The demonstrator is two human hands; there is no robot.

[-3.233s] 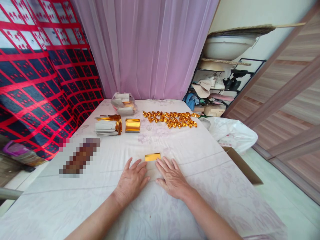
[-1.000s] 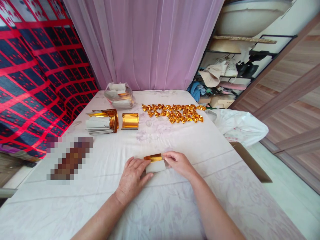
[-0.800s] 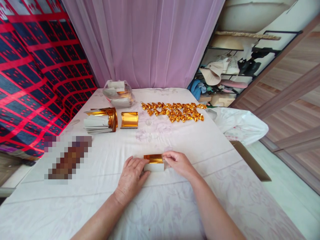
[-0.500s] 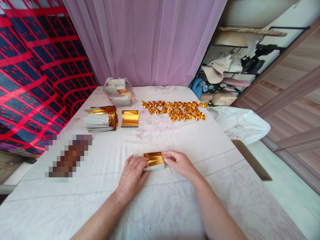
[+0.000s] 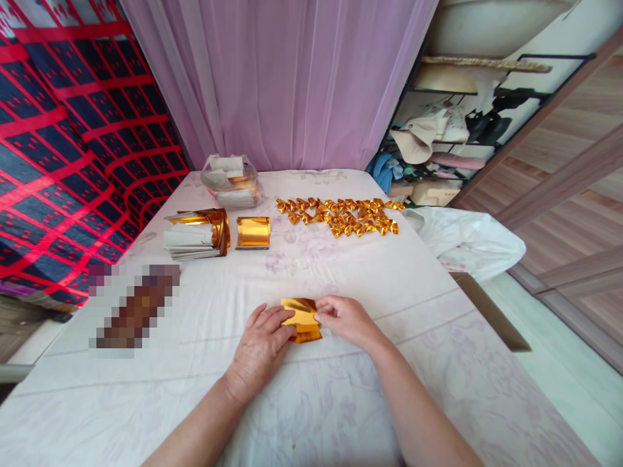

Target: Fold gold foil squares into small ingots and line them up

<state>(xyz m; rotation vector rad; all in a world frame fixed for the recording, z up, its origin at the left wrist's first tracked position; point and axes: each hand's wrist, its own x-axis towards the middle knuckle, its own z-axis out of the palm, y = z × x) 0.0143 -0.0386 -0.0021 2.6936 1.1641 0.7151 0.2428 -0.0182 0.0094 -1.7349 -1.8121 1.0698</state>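
A sheet of gold foil paper (image 5: 302,316) lies on the cloth-covered table in front of me, its gold face up and a crease running across it. My left hand (image 5: 267,332) rests on its left edge, with fingers and thumb on the foil. At the opposite edge, my right hand (image 5: 344,319) pinches the paper between thumb and fingers. Farther off sit a small stack of gold foil sheets (image 5: 253,233) and a larger pile of folded foil paper (image 5: 197,235). Several folded gold foil pieces (image 5: 348,214) stand in rows at the far right.
A clear plastic bag (image 5: 231,181) of foil paper stands at the table's far left. A blurred-out object (image 5: 139,306) lies at the left. Beyond the right edge are a white plastic bag (image 5: 474,240), a cardboard piece (image 5: 489,311) and a loaded shelf rack (image 5: 452,143). Purple curtains (image 5: 292,84) hang behind.
The near part of the foil paper, which showed a pale side, now shows gold and lies opened out toward me. Both hands stay at its edges, with the left thumb now on the foil.
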